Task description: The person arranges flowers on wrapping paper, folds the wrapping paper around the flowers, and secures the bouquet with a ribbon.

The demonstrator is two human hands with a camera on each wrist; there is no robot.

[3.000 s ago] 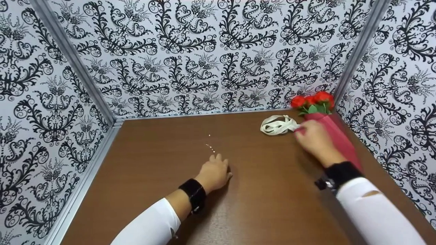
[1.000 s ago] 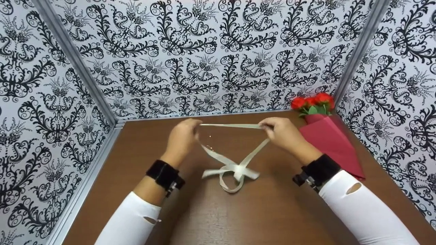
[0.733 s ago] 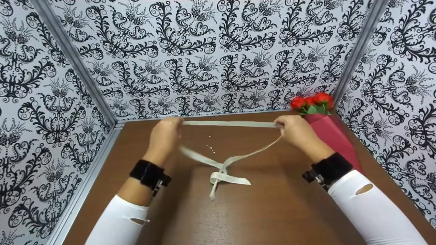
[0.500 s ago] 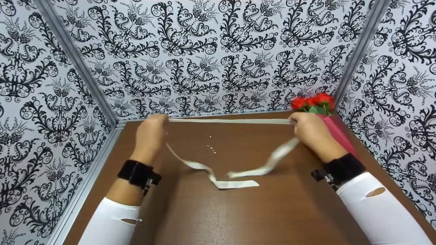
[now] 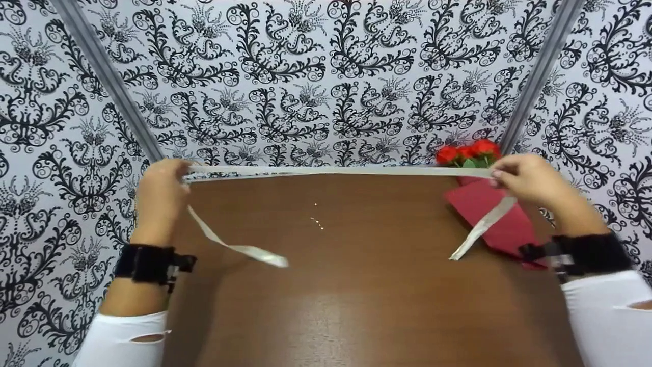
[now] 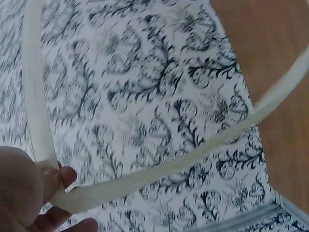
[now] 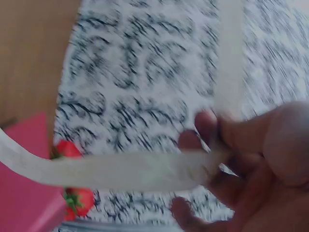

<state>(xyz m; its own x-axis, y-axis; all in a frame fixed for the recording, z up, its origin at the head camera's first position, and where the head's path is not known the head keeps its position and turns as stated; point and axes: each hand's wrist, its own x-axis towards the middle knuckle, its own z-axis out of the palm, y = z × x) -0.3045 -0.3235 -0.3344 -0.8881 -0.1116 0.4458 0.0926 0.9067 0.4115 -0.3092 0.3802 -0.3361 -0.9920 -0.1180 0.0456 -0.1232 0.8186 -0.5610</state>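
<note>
A long cream ribbon [image 5: 346, 170] is stretched almost level between my two hands, above the back of the brown table [image 5: 356, 285]. My left hand [image 5: 162, 196] pinches it at the left; in the left wrist view, thumb and fingers close on the ribbon [image 6: 116, 188], and a loose end trails away. On the right, my right hand [image 5: 532, 186] pinches the other side, and a short tail hangs down over the red wrapping. In the right wrist view, the ribbon [image 7: 135, 169] bends where the thumb and fingertips grip it.
A bouquet of red roses [image 5: 473, 151] in red wrapping paper [image 5: 501, 224] lies at the back right, partly behind the right hand. Small white specks [image 5: 318, 223] lie mid-table. Patterned walls [image 5: 316, 92] with grey metal posts [image 5: 104, 76] enclose the back and sides.
The ribbon was bundled beside the bouquet, then brought to the middle as a knotted loop. My hands have moved apart and slightly up; the knot has come undone, leaving two loose ends.
</note>
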